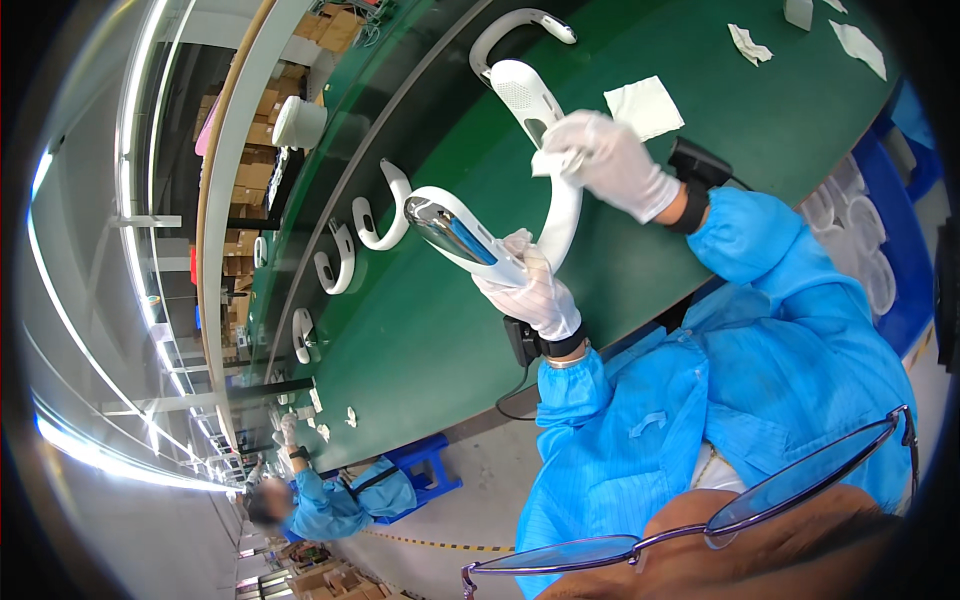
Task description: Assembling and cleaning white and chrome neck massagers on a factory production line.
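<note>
My gloved left hand (537, 298) is closed around one arm of a white U-shaped neck device (563, 222), close to its glossy, mirror-like end panel. The device is tilted above the green work surface (430, 335), its perforated other end pointing away from me. At that far arm, my gloved right hand (612, 165) pinches a folded white cloth (553, 163) against or right beside the device; the fingers hide the exact contact. Flat on the surface, just beyond the right hand, lies a square white cloth (645, 107). A second white U-shaped device (488, 42) rests past the held one.
Several more white devices (385, 215) stand along the dark belt to the left. Crumpled white cloths (750, 45) lie at the far right. A blue crate (905, 265) with clear round cups is at my right. Farther left, a person in blue (340, 503) sits at the same line.
</note>
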Available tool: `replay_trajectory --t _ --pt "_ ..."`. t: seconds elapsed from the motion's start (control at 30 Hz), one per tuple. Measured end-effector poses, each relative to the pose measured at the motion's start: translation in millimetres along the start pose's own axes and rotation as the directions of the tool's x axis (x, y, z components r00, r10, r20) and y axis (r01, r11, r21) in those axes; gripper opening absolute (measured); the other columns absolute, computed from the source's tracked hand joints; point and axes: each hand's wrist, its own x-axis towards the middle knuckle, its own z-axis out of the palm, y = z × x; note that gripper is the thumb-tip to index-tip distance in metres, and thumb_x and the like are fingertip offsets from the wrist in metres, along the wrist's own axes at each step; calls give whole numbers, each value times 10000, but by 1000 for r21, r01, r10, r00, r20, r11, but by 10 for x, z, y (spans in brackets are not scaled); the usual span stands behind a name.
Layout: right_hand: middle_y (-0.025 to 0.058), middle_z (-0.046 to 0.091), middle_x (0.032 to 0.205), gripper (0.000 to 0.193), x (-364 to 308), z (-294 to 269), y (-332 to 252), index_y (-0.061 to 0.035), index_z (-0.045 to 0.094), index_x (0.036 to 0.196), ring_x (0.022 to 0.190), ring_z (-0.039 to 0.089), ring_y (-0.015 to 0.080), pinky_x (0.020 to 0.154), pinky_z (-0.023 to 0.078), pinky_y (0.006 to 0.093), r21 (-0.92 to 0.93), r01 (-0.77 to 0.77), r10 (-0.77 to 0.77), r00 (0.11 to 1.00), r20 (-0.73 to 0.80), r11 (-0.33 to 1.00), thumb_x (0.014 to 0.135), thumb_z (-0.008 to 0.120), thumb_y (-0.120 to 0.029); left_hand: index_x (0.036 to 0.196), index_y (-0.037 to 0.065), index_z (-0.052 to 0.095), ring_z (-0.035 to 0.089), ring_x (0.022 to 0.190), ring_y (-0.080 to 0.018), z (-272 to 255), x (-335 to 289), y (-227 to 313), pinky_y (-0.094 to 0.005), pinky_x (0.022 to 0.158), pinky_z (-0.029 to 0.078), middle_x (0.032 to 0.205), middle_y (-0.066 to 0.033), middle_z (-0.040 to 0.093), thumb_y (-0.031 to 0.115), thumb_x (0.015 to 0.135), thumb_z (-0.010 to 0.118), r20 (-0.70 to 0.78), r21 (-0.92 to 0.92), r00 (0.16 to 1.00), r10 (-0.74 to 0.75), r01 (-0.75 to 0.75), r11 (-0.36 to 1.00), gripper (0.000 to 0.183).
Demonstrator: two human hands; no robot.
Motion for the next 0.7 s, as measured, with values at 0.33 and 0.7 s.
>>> replay_trajectory --t 0.33,0.7 --pt "83 561 1280 445 -709 43 -11 -85 546 1269 1309 472 265 1159 187 592 -228 537 -240 663 709 812 833 585 -165 1021 -32 509 656 899 -249 13 -121 -149 -346 832 527 880 -131 616 -47 789 597 -90 -46 981 -172 168 985 248" --pt "94 495 1374 636 -174 -144 276 -95 483 1345 1363 408 235 1083 388 467 -421 582 -160 697 699 696 753 713 -134 1085 -64 488 665 712 -215 -54 142 -96 -318 687 565 864 -151 642 86 837 694 75 265 974 -213 187 946 356"
